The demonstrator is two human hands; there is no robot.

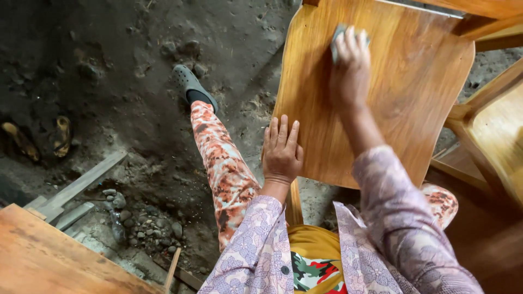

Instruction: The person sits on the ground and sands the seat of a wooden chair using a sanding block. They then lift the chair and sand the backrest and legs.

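Note:
A varnished wooden chair seat fills the upper right of the head view. My right hand presses a small grey sanding pad flat against the far part of the seat; most of the pad is hidden under my fingers. My left hand lies flat on the seat's near left edge, fingers together, holding nothing. Both arms wear a lilac patterned sleeve.
My left leg in orange patterned trousers and a grey clog stands on the dark earth floor. A second wooden chair sits at the right. Wooden planks, pebbles and a wooden board lie at the lower left.

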